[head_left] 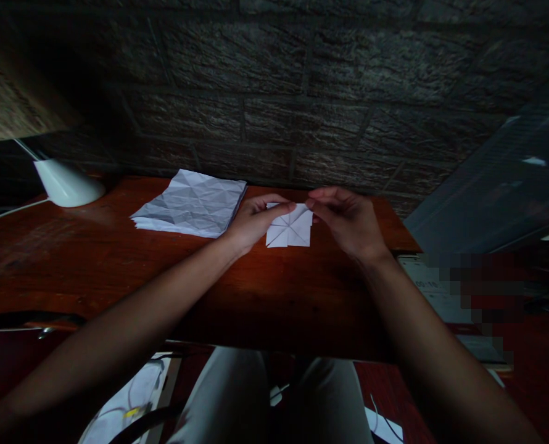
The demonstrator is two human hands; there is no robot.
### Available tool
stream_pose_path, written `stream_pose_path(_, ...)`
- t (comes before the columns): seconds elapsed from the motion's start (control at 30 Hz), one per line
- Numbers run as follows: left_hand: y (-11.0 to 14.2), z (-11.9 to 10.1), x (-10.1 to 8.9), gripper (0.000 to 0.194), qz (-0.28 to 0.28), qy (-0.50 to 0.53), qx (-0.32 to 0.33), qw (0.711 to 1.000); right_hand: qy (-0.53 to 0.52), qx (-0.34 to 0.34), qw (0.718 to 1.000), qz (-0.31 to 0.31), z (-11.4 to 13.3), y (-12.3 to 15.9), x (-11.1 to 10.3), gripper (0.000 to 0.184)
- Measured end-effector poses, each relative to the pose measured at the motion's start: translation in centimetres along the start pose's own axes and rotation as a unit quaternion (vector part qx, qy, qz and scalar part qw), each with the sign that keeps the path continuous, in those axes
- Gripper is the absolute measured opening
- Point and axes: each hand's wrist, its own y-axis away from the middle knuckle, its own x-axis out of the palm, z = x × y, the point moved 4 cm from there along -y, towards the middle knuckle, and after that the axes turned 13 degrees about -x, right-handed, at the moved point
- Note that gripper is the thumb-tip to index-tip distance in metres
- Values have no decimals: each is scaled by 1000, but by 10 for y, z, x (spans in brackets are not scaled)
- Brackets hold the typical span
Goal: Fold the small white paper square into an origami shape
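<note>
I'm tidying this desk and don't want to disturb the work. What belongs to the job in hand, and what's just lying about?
In the job:
Small creased paper square, held in the left hand and right hand
Larger creased paper stack, probably, beside the left hand
Wooden desk beneath

Just about:
Lamp, at the desk's left
White item low at the right, too dim to identify

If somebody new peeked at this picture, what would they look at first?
Probably the small white folded paper in the middle, bright against the dark wood, with the left hand and the right hand pinching its top edge. Next might come the stack of creased paper on the table, just left of the hands, and then the lamp's white base farther left.
</note>
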Motion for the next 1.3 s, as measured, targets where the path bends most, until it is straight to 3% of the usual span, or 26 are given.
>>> stream_pose_path(0.2,1,1,2,33,17,-57,17,998,6,-1,1000,5,-2,0,-1,40)
stream_pose_path(0.37,1,1,-2,31,-16,-54,20,998,-11,6,1000,23,2,1,0,28)
stream_pose_path(0.5,1,-2,-4,27,-29,-49,36,998,-36,0,997,65,3,2,3,42)
stream_pose_path(0.57,2,-3,-4,26,-27,-55,50,997,-41,1,998,56,1,1,3,44)
stream_pose_path(0.7,3,-4,-1,25,-27,-84,72,993,-25,14,1000,13,-3,1,1,31)
stream_pose_path(0.9,5,-7,1,31,-28,-98,102,990,-45,34,998,2,0,3,2,25)
stream_pose_path(1.3,2,-4,0,31,-14,-66,79,995,-57,49,997,12,-4,3,4,39)
